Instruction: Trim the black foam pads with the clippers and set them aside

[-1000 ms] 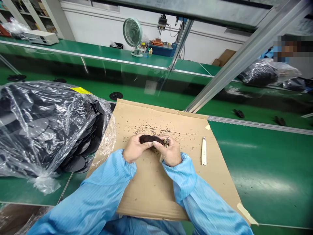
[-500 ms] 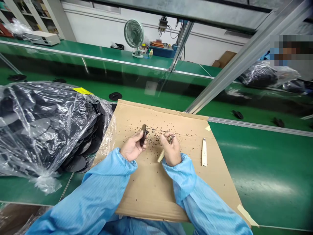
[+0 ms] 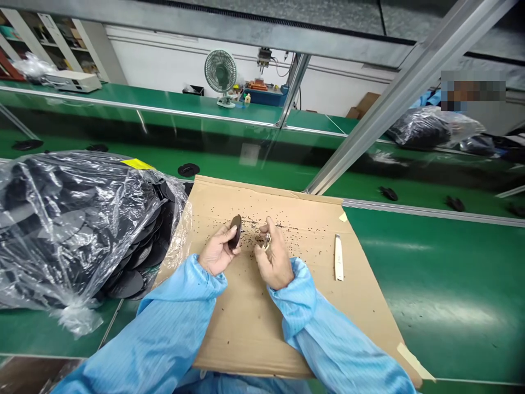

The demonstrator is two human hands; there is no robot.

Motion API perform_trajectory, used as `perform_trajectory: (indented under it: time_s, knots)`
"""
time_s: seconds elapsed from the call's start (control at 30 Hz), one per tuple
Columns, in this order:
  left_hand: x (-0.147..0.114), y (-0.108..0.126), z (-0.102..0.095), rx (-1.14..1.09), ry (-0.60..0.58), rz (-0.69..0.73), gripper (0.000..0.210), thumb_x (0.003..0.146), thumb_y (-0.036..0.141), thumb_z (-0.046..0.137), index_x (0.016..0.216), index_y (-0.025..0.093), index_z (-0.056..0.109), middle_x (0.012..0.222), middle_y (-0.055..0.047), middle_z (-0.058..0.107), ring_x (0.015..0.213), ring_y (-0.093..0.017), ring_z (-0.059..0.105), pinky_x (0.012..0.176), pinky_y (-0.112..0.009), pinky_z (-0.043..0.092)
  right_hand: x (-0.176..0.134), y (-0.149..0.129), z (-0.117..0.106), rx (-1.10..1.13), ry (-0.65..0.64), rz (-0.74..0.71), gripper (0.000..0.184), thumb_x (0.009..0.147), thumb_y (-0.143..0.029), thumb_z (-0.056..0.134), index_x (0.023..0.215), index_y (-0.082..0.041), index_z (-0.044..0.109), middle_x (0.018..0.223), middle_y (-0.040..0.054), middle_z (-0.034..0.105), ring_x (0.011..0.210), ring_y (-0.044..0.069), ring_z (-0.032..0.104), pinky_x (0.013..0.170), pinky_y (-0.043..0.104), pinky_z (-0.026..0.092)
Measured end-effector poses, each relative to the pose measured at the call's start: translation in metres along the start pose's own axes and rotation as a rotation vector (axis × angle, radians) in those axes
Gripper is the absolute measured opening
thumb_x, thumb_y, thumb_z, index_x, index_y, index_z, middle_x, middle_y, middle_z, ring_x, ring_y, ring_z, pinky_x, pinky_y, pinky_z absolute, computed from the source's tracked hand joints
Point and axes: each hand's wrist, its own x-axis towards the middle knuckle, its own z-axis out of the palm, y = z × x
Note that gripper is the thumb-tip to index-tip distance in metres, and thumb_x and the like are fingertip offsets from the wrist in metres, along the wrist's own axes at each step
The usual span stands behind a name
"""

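Observation:
Between the thumb and fingers of my left hand (image 3: 217, 250) is a thin black disc (image 3: 235, 231), tilted nearly edge-on to me. My right hand (image 3: 275, 257) is closed around a small tool with a shiny metal part (image 3: 266, 241); its kind cannot be made out and the rest is hidden by the palm and fingers. A short gap separates this tool from the disc. Beneath both hands lies a cardboard sheet (image 3: 250, 317), sprinkled with tiny black bits around the hands. A cream-handled tool with a dark tip (image 3: 338, 258) rests on the cardboard to the right.
A large clear plastic bag of black discs (image 3: 82, 230) bulges at the left, beside the cardboard. A metal post (image 3: 353, 131) slants up on the right from the green bench (image 3: 443, 273). Behind stands a fan (image 3: 220, 72). Another person's blue sleeve (image 3: 426, 98) shows far right.
My right hand has turned, so the tool's pale handle is no longer visible and its metal part faces the disc. The disc has tilted slightly in my left hand. The whole view has shifted a little.

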Motion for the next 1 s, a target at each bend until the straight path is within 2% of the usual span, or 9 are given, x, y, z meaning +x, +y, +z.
perform_trajectory:
  time_s: [0.13, 0.2, 0.4, 0.6, 0.83, 1.0]
  knots:
    - [-0.003, -0.004, 0.0, 0.053, -0.015, -0.06, 0.028, 0.07, 0.014, 0.071, 0.095, 0.014, 0.059, 0.073, -0.001, 0.055, 0.053, -0.007, 0.047, 0.044, -0.018, 0.033, 0.001, -0.003, -0.006, 0.068, 0.081, -0.028, 0.03, 0.081, -0.018, 0.047, 0.11, -0.019, 0.052, 0.082, 0.0033, 0.052, 0.074, 0.018, 0.053, 0.072, 0.035, 0.047]
    - [-0.005, -0.007, 0.001, 0.078, -0.047, -0.103, 0.031, 0.07, 0.016, 0.073, 0.097, 0.013, 0.06, 0.073, -0.001, 0.054, 0.053, -0.007, 0.047, 0.044, -0.018, 0.034, 0.001, -0.004, -0.007, 0.068, 0.07, -0.047, 0.024, 0.081, -0.02, 0.051, 0.105, -0.02, 0.053, 0.079, 0.002, 0.051, 0.07, 0.016, 0.051, 0.068, 0.033, 0.045]
    - [-0.008, -0.011, 0.001, 0.082, -0.146, -0.161, 0.035, 0.066, 0.02, 0.078, 0.098, 0.014, 0.063, 0.074, 0.001, 0.054, 0.053, -0.006, 0.048, 0.044, -0.018, 0.037, 0.003, -0.011, -0.008, 0.113, -0.058, -0.188, 0.012, 0.084, -0.015, 0.049, 0.094, -0.021, 0.051, 0.083, 0.0037, 0.051, 0.077, 0.017, 0.051, 0.07, 0.033, 0.044]
    - [-0.008, -0.012, -0.001, 0.111, -0.175, -0.183, 0.033, 0.068, 0.021, 0.077, 0.097, 0.014, 0.064, 0.072, 0.001, 0.052, 0.052, -0.005, 0.046, 0.044, -0.018, 0.036, 0.001, -0.01, -0.005, 0.117, -0.007, -0.222, 0.013, 0.084, -0.014, 0.051, 0.094, -0.021, 0.049, 0.084, 0.0037, 0.05, 0.077, 0.017, 0.051, 0.069, 0.033, 0.044]
    - [-0.01, -0.012, 0.001, 0.121, -0.203, -0.207, 0.031, 0.068, 0.022, 0.077, 0.095, 0.014, 0.064, 0.072, 0.0, 0.054, 0.051, -0.005, 0.045, 0.045, -0.018, 0.035, 0.001, -0.01, -0.006, 0.09, -0.016, -0.271, 0.015, 0.084, -0.014, 0.051, 0.096, -0.022, 0.049, 0.082, 0.0029, 0.051, 0.075, 0.017, 0.05, 0.068, 0.032, 0.044]
    - [-0.011, -0.012, 0.001, 0.166, -0.256, -0.203, 0.033, 0.068, 0.026, 0.078, 0.094, 0.014, 0.062, 0.071, -0.001, 0.054, 0.052, -0.006, 0.048, 0.047, -0.019, 0.036, -0.001, -0.01, -0.006, 0.05, 0.007, -0.247, 0.012, 0.085, -0.016, 0.049, 0.095, -0.022, 0.048, 0.08, 0.0027, 0.051, 0.073, 0.016, 0.05, 0.065, 0.032, 0.044]
